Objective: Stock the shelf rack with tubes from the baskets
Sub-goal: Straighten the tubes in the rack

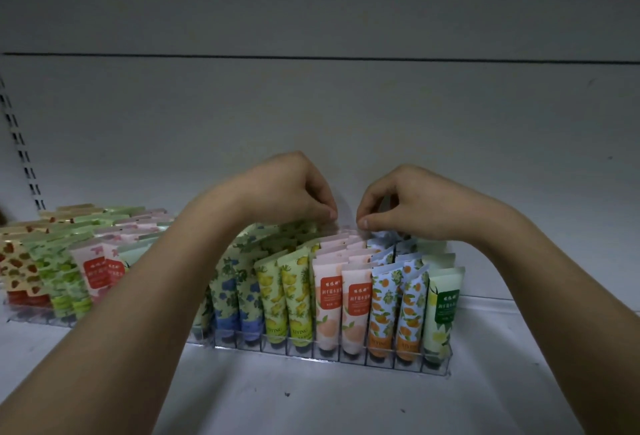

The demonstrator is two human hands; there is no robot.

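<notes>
A clear plastic rack (381, 362) stands on the white shelf, filled with upright tubes in rows: blue-flower, yellow-lemon (294, 292), pink-peach (355, 299), orange-print (384, 299) and pale green (441, 303). My left hand (291, 188) and my right hand (408, 199) hover over the back of the rack. Both pinch the top edge of a pink tube (346, 232) in the rear of the pink rows. How deep that tube sits is hidden by the tubes in front of it.
A second clear rack (38, 315) at the left holds red, green and pink tubes. The shelf's white back wall (346, 115) rises right behind the racks. A slotted upright (20, 147) runs up the left side. The white shelf surface (311, 403) lies in front.
</notes>
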